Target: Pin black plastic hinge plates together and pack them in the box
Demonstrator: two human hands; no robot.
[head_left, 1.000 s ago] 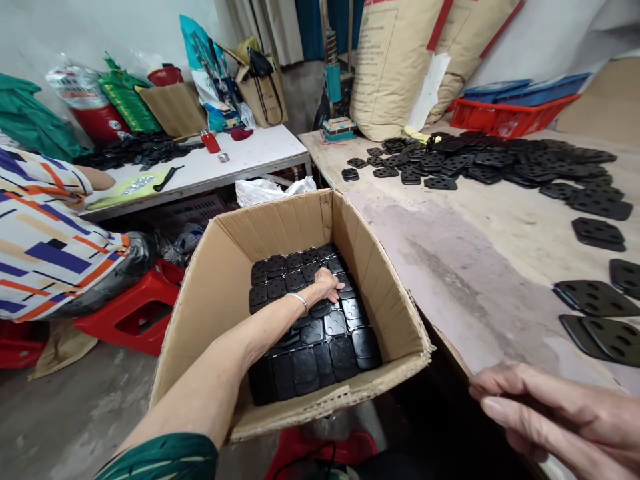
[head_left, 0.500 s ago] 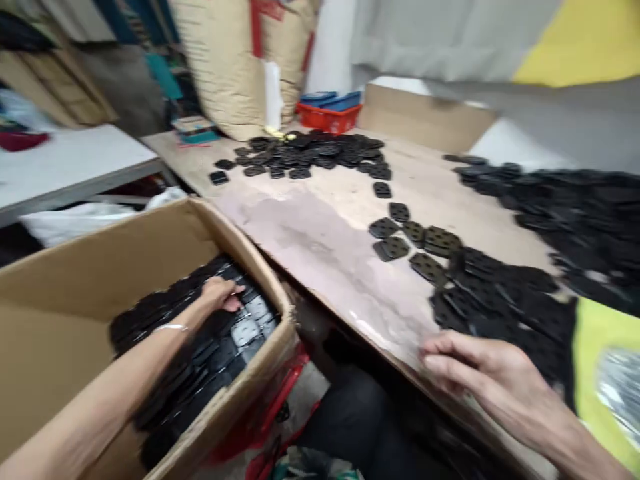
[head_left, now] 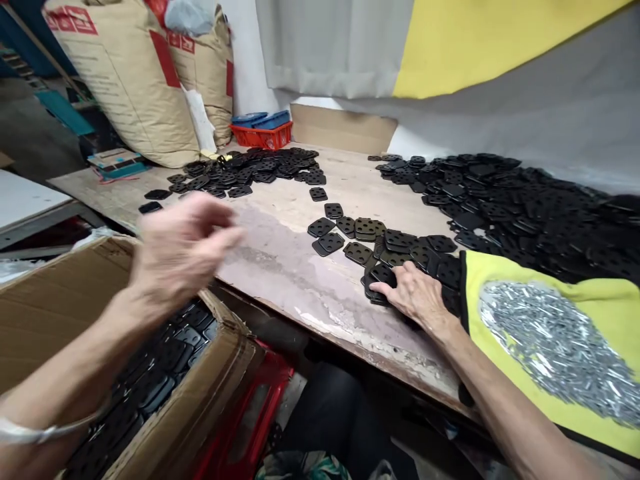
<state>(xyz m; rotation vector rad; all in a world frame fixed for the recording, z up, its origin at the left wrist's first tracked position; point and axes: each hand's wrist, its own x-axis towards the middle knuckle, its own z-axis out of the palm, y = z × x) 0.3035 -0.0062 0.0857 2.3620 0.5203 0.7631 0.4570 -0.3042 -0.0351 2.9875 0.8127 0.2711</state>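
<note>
My left hand (head_left: 187, 243) is raised over the right rim of the cardboard box (head_left: 220, 373), fingers curled and smeared by motion; whether it holds anything I cannot tell. Inside the box lie rows of black plates with holes (head_left: 150, 380). On the table, my right hand (head_left: 413, 290) has its thumb and fingers closed around the edges of a black plate (head_left: 383, 275) in the near pile. Part of that plate is hidden by the fingers. More rounded black plates (head_left: 357, 253) lie loose and overlapping just beyond it.
Small silver metal pins (head_left: 555, 340) lie heaped on a yellow cloth (head_left: 613, 300) at the right. A large heap of black plates (head_left: 525, 200) is behind it, and another pile (head_left: 260, 167) lies farther left. Beyond stand a red basket (head_left: 263, 137) and paper sacks (head_left: 120, 73).
My left hand has come up out of the box toward the table. My right hand has moved from the table's edge onto a black plate. The view has turned right.
</note>
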